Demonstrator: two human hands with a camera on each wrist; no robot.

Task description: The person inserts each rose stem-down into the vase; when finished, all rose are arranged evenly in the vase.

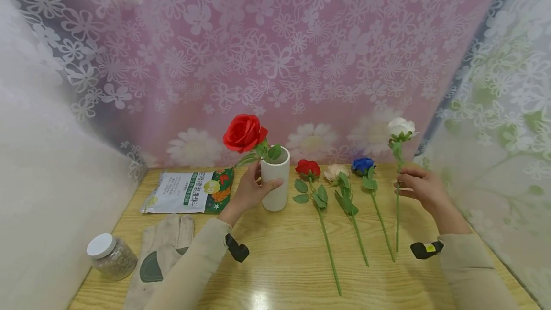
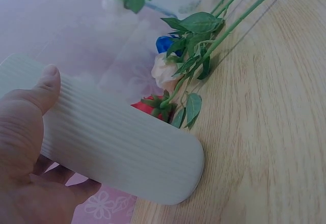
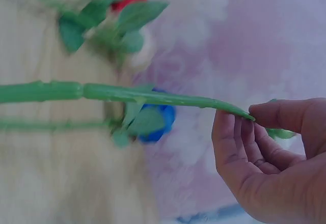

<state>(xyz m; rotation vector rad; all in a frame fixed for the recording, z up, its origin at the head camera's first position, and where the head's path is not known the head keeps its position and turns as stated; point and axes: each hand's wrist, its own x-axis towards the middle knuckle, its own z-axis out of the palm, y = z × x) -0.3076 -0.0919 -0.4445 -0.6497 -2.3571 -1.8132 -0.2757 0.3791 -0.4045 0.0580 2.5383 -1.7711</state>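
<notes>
Left hand (image 1: 249, 191) grip wraps vase (image 1: 275, 179) holding red rose (image 1: 244, 133); right hand (image 1: 424, 186) pinches white rose (image 1: 401, 128).

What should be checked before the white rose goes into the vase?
1. Left hand holds vase: ok.
2. Vase upright on table: ok.
3. Right hand pinches white rose by its stem: ok.
4. Room in the vase beside the red rose: cannot tell.
5. Stem clear of the blue rose lying nearby: ok.
</notes>
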